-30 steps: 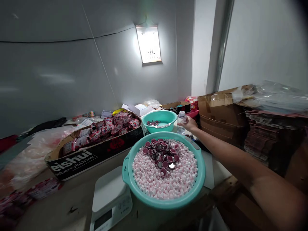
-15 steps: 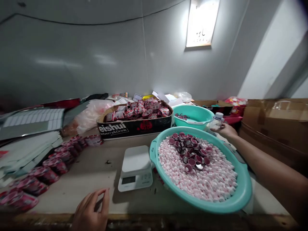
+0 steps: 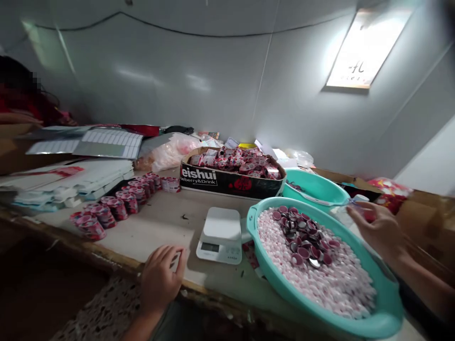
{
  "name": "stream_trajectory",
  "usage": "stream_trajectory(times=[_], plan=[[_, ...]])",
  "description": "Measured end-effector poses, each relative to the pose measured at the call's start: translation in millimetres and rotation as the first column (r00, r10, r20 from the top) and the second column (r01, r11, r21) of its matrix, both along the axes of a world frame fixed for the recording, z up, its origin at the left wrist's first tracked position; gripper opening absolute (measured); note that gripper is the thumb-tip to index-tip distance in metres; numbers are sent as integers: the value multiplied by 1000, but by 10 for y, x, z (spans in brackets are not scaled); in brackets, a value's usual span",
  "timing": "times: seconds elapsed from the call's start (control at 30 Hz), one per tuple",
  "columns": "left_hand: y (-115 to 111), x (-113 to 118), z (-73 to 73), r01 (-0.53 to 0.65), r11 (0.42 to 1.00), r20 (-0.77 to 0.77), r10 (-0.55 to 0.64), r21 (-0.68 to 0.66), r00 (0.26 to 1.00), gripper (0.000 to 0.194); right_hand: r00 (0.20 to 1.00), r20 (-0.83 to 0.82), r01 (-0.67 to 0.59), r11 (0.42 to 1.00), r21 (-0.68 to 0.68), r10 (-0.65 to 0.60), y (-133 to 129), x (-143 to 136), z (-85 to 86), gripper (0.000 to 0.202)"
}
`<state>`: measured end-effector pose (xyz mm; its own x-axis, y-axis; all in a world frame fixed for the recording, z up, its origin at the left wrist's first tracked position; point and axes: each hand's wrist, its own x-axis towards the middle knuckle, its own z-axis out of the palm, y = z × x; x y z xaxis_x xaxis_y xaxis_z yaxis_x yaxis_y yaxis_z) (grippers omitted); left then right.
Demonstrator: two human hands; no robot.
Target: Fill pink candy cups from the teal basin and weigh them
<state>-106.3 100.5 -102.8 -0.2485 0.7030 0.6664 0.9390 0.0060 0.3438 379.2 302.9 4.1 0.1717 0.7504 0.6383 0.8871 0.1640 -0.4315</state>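
Observation:
My left hand (image 3: 163, 272) rests at the table's front edge, loosely curled and holding nothing, with a gap between thumb and fingers. A white digital scale (image 3: 219, 237) with a bare platform lies just right of it. My right hand (image 3: 378, 227) is closed around a clear plastic bottle (image 3: 346, 214), mostly hidden by fingers and blur. That hand is above the far right rim of a large teal basin (image 3: 261, 246). Small pinkish-white wrapped pieces (image 3: 313, 289) fill the basin, with a heap of dark red-and-silver caps (image 3: 307, 237) on top.
Behind stands a second teal basin (image 3: 316, 182) beside a black cardboard box (image 3: 227, 183) piled with printed pink pots. A row of similar pots (image 3: 113, 207) runs along the left. Flattened cartons (image 3: 85, 180) lie beyond. Another person (image 3: 17, 94) is at far left.
The view has swung left, shifting the scene rightward and revealing another person. My right hand has drawn nearer with the bottle. My left hand stays at the table edge.

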Motion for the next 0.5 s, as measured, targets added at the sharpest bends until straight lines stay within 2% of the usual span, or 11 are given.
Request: stream_trajectory(times=[0.1, 0.13, 0.23, 0.37, 0.5], plan=[[5, -22, 8, 12, 1000, -7, -12, -19, 1000, 21, 930, 221, -308, 951, 25, 295, -356, -516, 45, 28], [8, -32, 10, 19, 999, -11, -19, -27, 1000, 22, 873, 281, -401, 915, -52, 398, -462, -699, 48, 28], [25, -69, 9, 48, 997, -27, -50, -53, 998, 26, 720, 382, -546, 813, -203, 579, -689, -1216, 25, 30], [62, -123, -12, 56, 997, -47, -58, -58, 997, 29, 599, 427, -545, 736, -401, 677, -765, -1665, -43, 29], [111, -210, -33, 36, 997, -56, -40, -72, 998, 30, 624, 408, -488, 740, -463, 667, -745, -1723, -75, 26]])
